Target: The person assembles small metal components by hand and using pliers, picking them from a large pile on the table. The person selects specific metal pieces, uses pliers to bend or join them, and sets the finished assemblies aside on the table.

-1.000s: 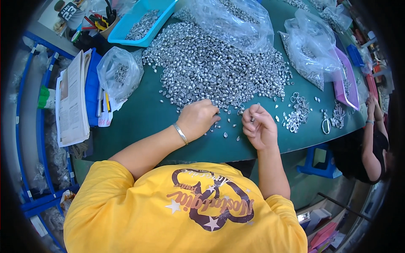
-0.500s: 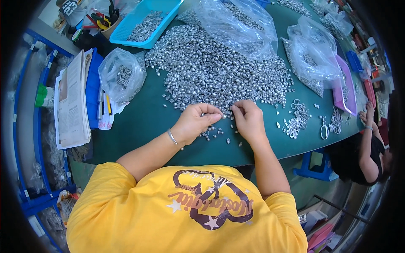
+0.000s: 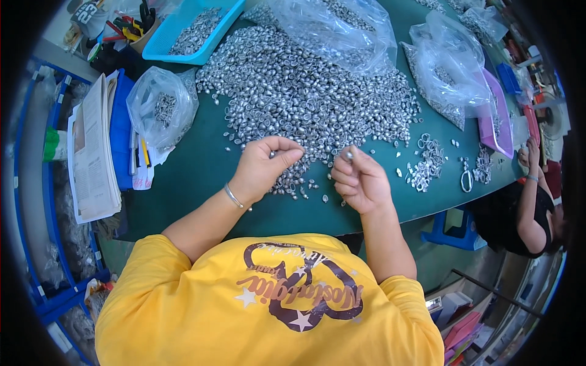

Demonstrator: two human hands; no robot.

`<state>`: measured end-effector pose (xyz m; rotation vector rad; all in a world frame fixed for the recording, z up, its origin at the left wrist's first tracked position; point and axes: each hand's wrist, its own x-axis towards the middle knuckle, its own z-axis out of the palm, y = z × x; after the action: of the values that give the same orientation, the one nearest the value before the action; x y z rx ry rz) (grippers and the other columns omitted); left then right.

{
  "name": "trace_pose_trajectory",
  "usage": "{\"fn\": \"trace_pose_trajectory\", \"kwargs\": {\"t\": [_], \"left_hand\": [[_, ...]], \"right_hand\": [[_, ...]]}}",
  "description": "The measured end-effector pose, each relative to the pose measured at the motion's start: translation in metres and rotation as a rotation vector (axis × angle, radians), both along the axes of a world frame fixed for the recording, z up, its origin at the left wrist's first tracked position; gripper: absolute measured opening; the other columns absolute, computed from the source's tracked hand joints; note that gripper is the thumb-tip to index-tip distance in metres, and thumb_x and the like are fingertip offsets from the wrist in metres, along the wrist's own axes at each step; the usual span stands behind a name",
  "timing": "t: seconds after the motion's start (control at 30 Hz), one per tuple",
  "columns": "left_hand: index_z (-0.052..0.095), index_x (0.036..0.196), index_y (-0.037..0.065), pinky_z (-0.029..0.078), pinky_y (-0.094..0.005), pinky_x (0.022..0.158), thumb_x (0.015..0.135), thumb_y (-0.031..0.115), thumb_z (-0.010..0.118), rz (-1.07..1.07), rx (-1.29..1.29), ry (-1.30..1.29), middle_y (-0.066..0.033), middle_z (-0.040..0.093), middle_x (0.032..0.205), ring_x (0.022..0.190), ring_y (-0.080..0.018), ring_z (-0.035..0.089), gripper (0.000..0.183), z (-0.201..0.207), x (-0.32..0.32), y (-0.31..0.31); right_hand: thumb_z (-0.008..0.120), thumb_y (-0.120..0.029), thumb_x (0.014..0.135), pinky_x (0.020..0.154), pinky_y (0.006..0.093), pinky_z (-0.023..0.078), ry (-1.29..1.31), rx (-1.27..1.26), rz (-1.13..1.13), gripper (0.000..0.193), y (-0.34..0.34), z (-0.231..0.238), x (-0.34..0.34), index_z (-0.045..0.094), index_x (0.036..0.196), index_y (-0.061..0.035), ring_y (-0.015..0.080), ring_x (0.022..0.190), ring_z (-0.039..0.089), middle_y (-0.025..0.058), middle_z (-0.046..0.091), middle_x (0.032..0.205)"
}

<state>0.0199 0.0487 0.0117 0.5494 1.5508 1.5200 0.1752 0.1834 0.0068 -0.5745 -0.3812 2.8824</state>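
A wide heap of small silver oval metal pieces (image 3: 305, 91) covers the middle of the green table (image 3: 183, 210). Over the heap's near edge, my left hand (image 3: 262, 168) is closed in a pinch; whatever its fingertips hold, if anything, is too small to make out. My right hand (image 3: 365, 180) is turned palm inward, its fingers curled, and pinches one silver metal piece (image 3: 349, 155) between thumb and forefinger. A few loose pieces (image 3: 303, 189) lie on the table between the hands, closer to me than the heap.
Left stand a blue basket (image 3: 207, 59) of parts, a clear bag (image 3: 162, 113) and stacked papers (image 3: 94, 152). A large plastic bag (image 3: 342, 30) rests on the heap. Rightward are smaller parts (image 3: 427, 165), another bag (image 3: 442, 73), a pink tray (image 3: 488, 131) and a co-worker's arm (image 3: 530, 201).
My right hand has rolled palm inward, lifting from the table with a silver piece showing in its pinch. My left hand has shifted slightly left. The view has shifted a little.
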Motion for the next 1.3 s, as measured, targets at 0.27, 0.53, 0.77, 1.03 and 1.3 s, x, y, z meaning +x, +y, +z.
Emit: {"fn": "trace_pose_trajectory", "kwargs": {"t": [0.27, 0.53, 0.77, 1.03, 1.3], "left_hand": [[0.066, 0.084, 0.002, 0.038, -0.0205, 0.053, 0.075, 0.006, 0.066, -0.018, 0.018, 0.532, 0.0014, 0.056, 0.067, 0.055, -0.0059, 0.045, 0.010, -0.003, -0.026, -0.007], [0.065, 0.080, 0.007, 0.045, -0.0330, 0.056, 0.073, 0.008, 0.063, -0.218, 0.022, 1.223, -0.0078, 0.054, 0.069, 0.065, -0.0249, 0.057, 0.008, -0.016, -0.012, 0.014], [0.064, 0.078, 0.006, 0.046, -0.0330, 0.056, 0.072, 0.005, 0.063, -0.241, 0.065, 1.253, -0.0086, 0.054, 0.069, 0.063, -0.0255, 0.056, 0.007, -0.017, -0.014, 0.015], [0.065, 0.088, 0.002, 0.042, -0.0182, 0.059, 0.077, 0.003, 0.062, -0.166, -0.055, 0.275, 0.0008, 0.060, 0.078, 0.064, -0.0047, 0.050, 0.011, -0.001, -0.010, 0.000], [0.061, 0.091, -0.001, 0.033, -0.0164, 0.046, 0.080, 0.001, 0.059, -0.107, 0.104, -0.198, 0.0008, 0.054, 0.069, 0.053, -0.0025, 0.042, 0.012, 0.002, -0.009, -0.007]], "right_hand": [[0.064, -0.007, 0.076, 0.045, 0.0183, 0.035, -0.567, 1.347, -0.093, 0.009, 0.000, 0.002, -0.006, 0.063, 0.082, 0.0002, 0.0023, 0.053, 0.044, -0.0031, 0.050, 0.057], [0.060, -0.011, 0.076, 0.063, 0.0376, 0.048, -0.638, 2.123, -0.050, 0.009, -0.009, -0.006, -0.032, 0.062, 0.083, -0.0076, 0.0290, 0.073, 0.059, 0.0097, 0.061, 0.080], [0.060, -0.013, 0.077, 0.062, 0.0367, 0.048, -0.639, 2.126, -0.007, 0.008, -0.008, -0.003, -0.026, 0.063, 0.082, -0.0075, 0.0282, 0.072, 0.059, 0.0098, 0.061, 0.079], [0.060, -0.018, 0.077, 0.061, 0.0374, 0.048, -0.787, 2.181, 0.005, 0.014, -0.011, 0.002, -0.039, 0.062, 0.079, -0.0041, 0.0290, 0.070, 0.060, 0.0121, 0.062, 0.079], [0.059, -0.011, 0.081, 0.044, 0.0232, 0.035, -0.397, 1.280, 0.029, 0.010, -0.002, -0.002, -0.032, 0.061, 0.085, -0.0015, 0.0084, 0.050, 0.045, 0.0004, 0.052, 0.061]]}}
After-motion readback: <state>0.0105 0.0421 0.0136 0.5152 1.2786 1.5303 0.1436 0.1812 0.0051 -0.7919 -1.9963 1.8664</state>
